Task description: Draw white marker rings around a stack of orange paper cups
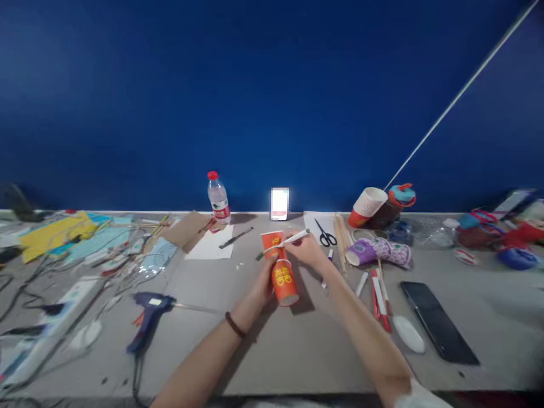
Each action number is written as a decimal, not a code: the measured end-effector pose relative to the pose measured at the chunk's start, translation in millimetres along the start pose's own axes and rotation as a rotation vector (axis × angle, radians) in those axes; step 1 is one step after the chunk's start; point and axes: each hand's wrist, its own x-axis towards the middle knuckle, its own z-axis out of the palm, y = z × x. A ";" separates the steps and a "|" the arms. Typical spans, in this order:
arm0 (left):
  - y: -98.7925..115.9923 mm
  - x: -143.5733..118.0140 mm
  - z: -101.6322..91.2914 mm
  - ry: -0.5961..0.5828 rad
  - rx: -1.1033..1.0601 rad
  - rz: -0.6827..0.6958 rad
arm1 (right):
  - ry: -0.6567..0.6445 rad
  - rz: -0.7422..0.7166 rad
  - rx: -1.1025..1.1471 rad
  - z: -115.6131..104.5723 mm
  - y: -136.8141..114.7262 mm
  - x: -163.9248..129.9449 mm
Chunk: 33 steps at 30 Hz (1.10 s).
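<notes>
A: While the left hand point(264, 288) wraps its fingers round the lower orange cup point(285, 281), what is it made of?
B: Paper, smooth, tapered, yellow print. Two orange cups, the upper one point(272, 242) stacked end to end on it, held just above the bench point(306, 345) at centre.
A: Right hand point(304, 250)?
B: Fingers pinched together on a thin white marker point(284, 243), dark tip at the upper cup's wall. Dark bead bracelet point(234, 326) on the left wrist.
A: Surface and room?
B: Flat grey matte bench, cluttered. Plain deep blue wall point(272, 96) behind, one pale line point(459, 93) running diagonally across it at right.
A: Counts, fast.
B: One blue glue gun point(148, 317) left of the arms. One clear plastic bottle point(218, 198), red cap, upright at the wall. One pair of black-handled scissors point(325, 233) on white paper. One black knife or pen point(236, 237) on another white sheet point(211, 247). One brown cardboard piece point(187, 228). Purple patterned cups point(378, 251) lying on their side, count unclear. A tilted stack of red cups point(368, 206), white inside. A bundle of wooden sticks point(341, 241). One dark flat phone point(437, 321) on the right. One white oval thing point(408, 333) beside it. Yellow and light blue sheets point(72, 235) and tangled cables point(25, 283) on the left, blurred.
</notes>
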 end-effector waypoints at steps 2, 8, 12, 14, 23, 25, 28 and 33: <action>-0.1 -0.8 -0.3 -0.013 0.000 0.007 | 0.006 0.019 0.014 0.6 -0.4 -0.3; 0.9 -2.9 0.3 -0.005 0.014 0.021 | 0.023 0.082 -0.002 0.3 -3.5 -1.9; 2.1 -4.1 1.4 0.004 0.021 0.002 | 0.027 0.088 -0.026 -0.9 -5.5 -2.9; 2.5 -4.6 1.9 0.006 0.017 0.003 | 0.021 0.093 -0.028 -1.2 -5.9 -3.2; 3.3 -5.2 2.0 0.003 -0.005 -0.015 | 0.029 0.101 -0.046 -1.1 -5.0 -3.1; 3.1 -4.9 1.5 0.001 -0.006 -0.019 | 0.026 0.109 -0.043 -1.2 -5.1 -2.9; 2.8 -4.5 1.2 0.005 -0.003 -0.012 | 0.020 0.106 -0.032 -1.2 -5.2 -2.7; 2.5 -4.0 1.7 0.012 0.009 -0.018 | 0.024 0.096 -0.040 -1.6 -7.6 -3.0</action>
